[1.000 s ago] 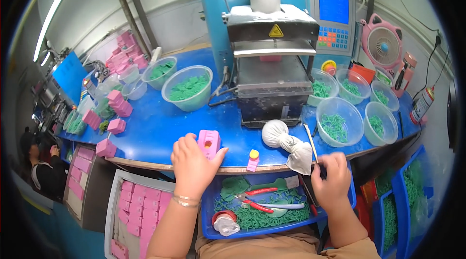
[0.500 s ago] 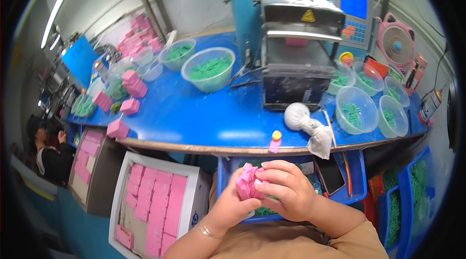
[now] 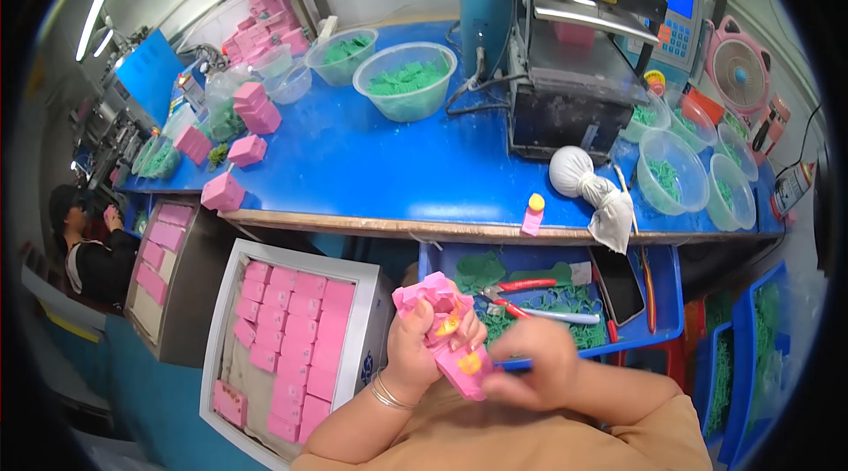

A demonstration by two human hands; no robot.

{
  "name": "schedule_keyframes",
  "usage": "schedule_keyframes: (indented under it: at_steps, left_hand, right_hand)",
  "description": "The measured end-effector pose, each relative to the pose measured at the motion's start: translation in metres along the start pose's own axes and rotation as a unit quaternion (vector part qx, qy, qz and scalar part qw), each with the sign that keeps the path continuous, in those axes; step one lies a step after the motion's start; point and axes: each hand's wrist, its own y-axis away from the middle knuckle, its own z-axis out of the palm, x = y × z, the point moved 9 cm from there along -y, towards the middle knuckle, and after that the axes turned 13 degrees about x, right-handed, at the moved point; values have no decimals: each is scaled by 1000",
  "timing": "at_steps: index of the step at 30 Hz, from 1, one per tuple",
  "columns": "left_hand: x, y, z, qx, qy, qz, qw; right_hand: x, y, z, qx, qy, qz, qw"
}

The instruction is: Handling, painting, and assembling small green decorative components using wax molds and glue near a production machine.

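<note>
White box (image 3: 364, 299) of pink blocks (image 3: 287, 347) at near left; then the left hand (image 3: 413, 349), clamped on a splayed-open pink piece (image 3: 450, 363) with yellow bits, near middle; right hand (image 3: 537, 365) just right of it, kinda blurry, can't tell if it's touching or pinching; slightly farther, blue tray (image 3: 667, 333) with pliers (image 3: 534, 284), phone (image 3: 618, 284) at its right

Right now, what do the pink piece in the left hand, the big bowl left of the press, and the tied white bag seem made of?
Pink piece in the left hand: perhaps soft rubber or silicone, matte, since its flaps bend.
Big bowl: probably plastic, smooth and cloudy; green shows faintly through its wall.
White bag: seemingly cloth, dull, puckered at the tied neck.
</note>
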Motion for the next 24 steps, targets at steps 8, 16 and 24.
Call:
schedule_keyframes:
  at_steps: [8,16,24]
  left_hand:
    - [5,13,-21,133,-217,60,965]
    - [0,4,-8,109,12,-29,994]
    - [-14,2,-1,13,122,-99,987]
  right_hand:
    - [23,-28,5,12,18,107,994]
    - [61,19,38,47,-378,407,830]
    - [86,37,23,137,-259,364,884]
